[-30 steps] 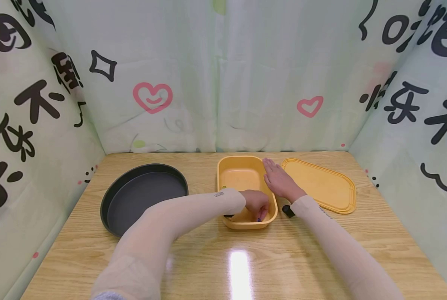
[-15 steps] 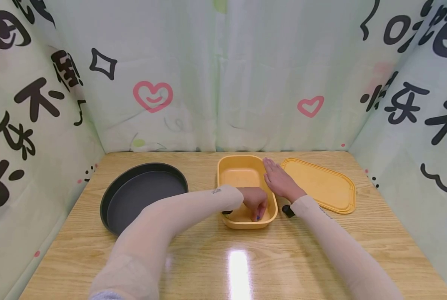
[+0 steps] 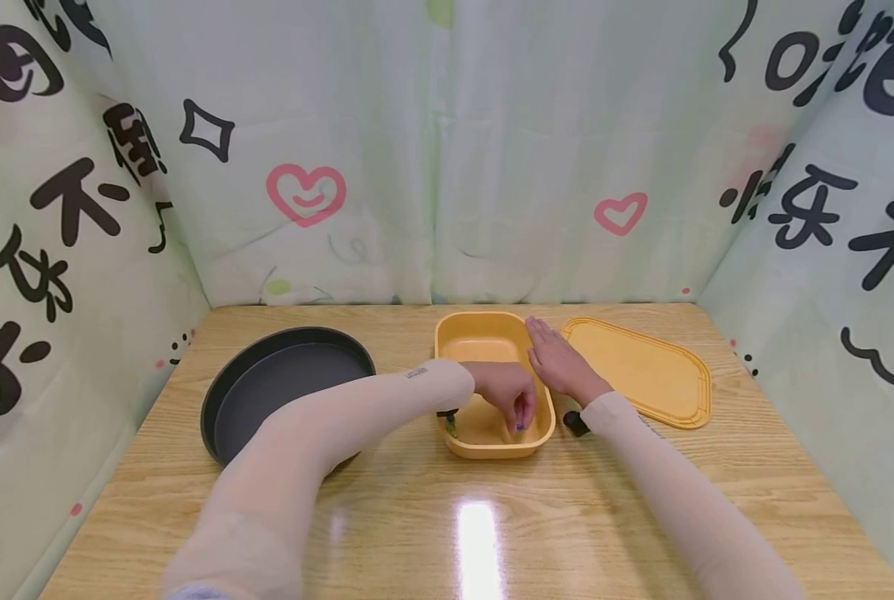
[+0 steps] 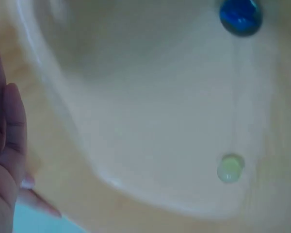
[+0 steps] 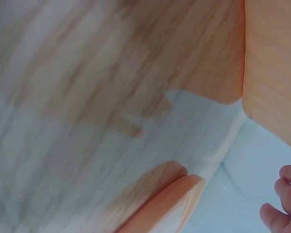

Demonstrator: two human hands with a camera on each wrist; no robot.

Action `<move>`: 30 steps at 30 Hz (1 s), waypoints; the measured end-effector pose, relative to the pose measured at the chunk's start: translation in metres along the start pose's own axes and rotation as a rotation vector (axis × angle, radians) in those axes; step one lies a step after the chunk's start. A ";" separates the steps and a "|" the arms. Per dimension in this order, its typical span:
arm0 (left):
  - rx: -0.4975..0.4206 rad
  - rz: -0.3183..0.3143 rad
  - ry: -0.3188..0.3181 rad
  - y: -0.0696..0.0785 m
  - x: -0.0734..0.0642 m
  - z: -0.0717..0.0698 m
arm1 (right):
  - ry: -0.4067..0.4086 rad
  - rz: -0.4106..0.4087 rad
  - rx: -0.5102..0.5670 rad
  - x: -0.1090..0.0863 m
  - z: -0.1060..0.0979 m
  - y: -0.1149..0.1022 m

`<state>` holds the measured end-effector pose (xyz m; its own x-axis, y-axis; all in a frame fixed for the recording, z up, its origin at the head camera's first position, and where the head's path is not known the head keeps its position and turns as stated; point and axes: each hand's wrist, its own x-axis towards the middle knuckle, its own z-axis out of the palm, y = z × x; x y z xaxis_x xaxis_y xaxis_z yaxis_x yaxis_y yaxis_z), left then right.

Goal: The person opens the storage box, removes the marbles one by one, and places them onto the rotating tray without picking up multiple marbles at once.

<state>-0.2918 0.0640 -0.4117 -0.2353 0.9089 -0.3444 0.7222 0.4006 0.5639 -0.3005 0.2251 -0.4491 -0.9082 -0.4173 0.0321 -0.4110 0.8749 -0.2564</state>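
As I look in through the head view and go from left to right, I first see a big black pan (image 3: 289, 392) on the wood table (image 3: 402, 517). It sits at 9 o'clock from the yellow box (image 3: 476, 350), near it but not touching. The left sleeve (image 3: 297, 450) comes up from 7 o'clock and hides part of the pan's near edge.

The left hand (image 3: 505, 390) is down in the box, over its 4 o'clock side. I see its fingertips pinch a small blue ball (image 3: 521, 427), low inside the box, toward 5 o'clock. In the left wrist view, a pale green ball (image 4: 231, 168) lies in the box too, at 4 o'clock in that view, well apart from the blue one.

Next comes the right hand (image 3: 562, 358). It is flat, with straight fingers side by side, and it touches the box's rim at 3 o'clock. A little black block (image 3: 576, 423) is right by that wrist. The right sleeve (image 3: 679, 483) comes in from 5 o'clock.

Last, I see the yellow lid (image 3: 641, 367) lying flat on the table at 3 o'clock from the box, just past the right hand.
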 end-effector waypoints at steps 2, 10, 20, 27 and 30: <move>-0.008 0.025 0.031 0.000 -0.004 -0.003 | 0.000 0.001 0.002 0.000 0.000 0.000; -0.070 0.104 0.163 0.007 -0.031 -0.017 | 0.010 0.004 0.012 0.000 0.001 -0.002; -0.097 0.130 0.271 0.018 -0.085 -0.022 | 0.014 0.018 0.013 0.000 0.000 -0.001; -0.080 0.085 0.388 0.017 -0.130 -0.023 | -0.006 0.008 0.001 -0.001 0.000 -0.002; -0.064 0.047 0.433 0.015 -0.152 -0.023 | -0.014 0.014 0.014 -0.001 -0.001 -0.003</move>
<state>-0.2605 -0.0653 -0.3343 -0.4639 0.8856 0.0211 0.6999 0.3517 0.6217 -0.2983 0.2234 -0.4477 -0.9125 -0.4088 0.0149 -0.3974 0.8771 -0.2699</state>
